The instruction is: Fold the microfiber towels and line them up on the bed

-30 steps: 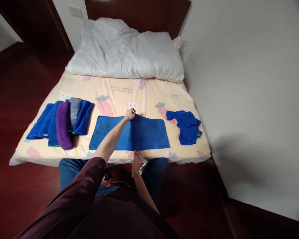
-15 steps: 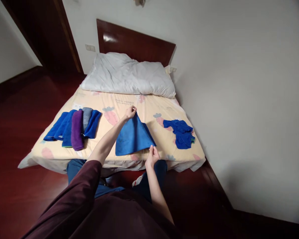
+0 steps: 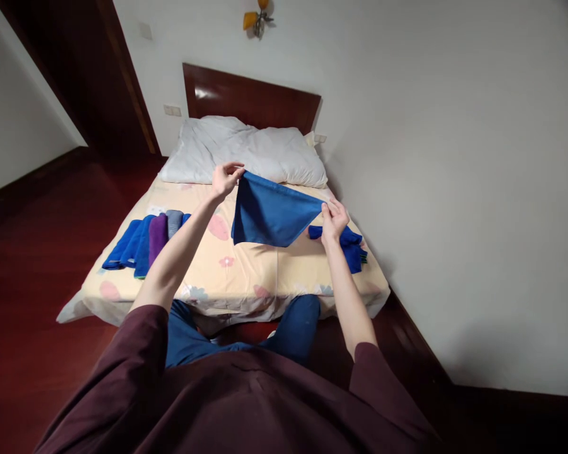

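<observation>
A blue towel (image 3: pixel 269 214) hangs folded in the air above the bed (image 3: pixel 246 271). My left hand (image 3: pixel 225 178) pinches its upper left corner. My right hand (image 3: pixel 334 219) pinches its right corner, a little lower. Both hands are closed on the cloth, held out over the yellow patterned sheet.
A row of folded blue, purple and grey towels (image 3: pixel 144 238) lies on the left side of the bed. A crumpled blue cloth (image 3: pixel 350 246) lies at the right, partly behind my right hand. A white pillow (image 3: pixel 250 151) is at the headboard. A wall runs along the bed's right.
The blue towel lay flat on the bed, pinched at the middle of its far and near edges. Both hands have lifted it off the sheet and it now hangs folded in the air.
</observation>
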The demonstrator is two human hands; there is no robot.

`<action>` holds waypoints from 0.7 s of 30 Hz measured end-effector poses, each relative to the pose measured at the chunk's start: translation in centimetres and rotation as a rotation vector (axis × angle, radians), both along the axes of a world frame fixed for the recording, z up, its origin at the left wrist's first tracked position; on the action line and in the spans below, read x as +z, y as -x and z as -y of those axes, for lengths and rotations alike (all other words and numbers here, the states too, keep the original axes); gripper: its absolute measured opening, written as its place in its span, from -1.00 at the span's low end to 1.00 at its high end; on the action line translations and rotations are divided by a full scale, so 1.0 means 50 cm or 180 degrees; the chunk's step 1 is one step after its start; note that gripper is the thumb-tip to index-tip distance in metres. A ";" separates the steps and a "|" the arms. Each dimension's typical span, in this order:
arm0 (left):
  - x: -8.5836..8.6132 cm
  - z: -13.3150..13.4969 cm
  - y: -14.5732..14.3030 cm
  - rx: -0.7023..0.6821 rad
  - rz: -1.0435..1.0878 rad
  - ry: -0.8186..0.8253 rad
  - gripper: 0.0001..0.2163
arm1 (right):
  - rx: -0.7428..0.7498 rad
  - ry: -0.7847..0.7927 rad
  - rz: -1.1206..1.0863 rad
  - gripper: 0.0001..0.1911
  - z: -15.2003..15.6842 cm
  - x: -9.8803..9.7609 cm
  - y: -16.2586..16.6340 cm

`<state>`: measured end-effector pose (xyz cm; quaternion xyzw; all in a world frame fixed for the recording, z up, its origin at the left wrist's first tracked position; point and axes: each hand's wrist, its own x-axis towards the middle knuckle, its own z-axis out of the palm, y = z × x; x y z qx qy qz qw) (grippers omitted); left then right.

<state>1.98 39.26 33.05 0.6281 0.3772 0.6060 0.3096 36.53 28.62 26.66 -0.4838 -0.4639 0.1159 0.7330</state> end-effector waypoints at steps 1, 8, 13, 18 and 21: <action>0.008 0.004 0.011 0.0067 -0.0032 -0.0108 -0.72 | 0.0086 -0.0025 0.0048 -0.39 -0.007 0.021 -0.003; 0.036 0.038 0.068 0.0139 -0.0164 -0.0245 -0.66 | 0.0531 -0.0029 0.0188 -0.53 -0.010 0.103 -0.003; 0.037 0.086 0.093 -0.0090 -0.0310 0.0012 -0.68 | 0.0657 0.0114 -0.0034 -0.53 0.023 0.088 -0.007; 0.020 0.154 0.114 -0.0129 -0.0451 0.0148 -0.63 | 0.0836 0.0433 -0.0281 -0.52 0.065 0.052 -0.017; 0.002 0.204 0.127 -0.0105 -0.0410 0.0186 -0.62 | 0.1045 0.0686 -0.0370 -0.52 0.107 0.039 -0.019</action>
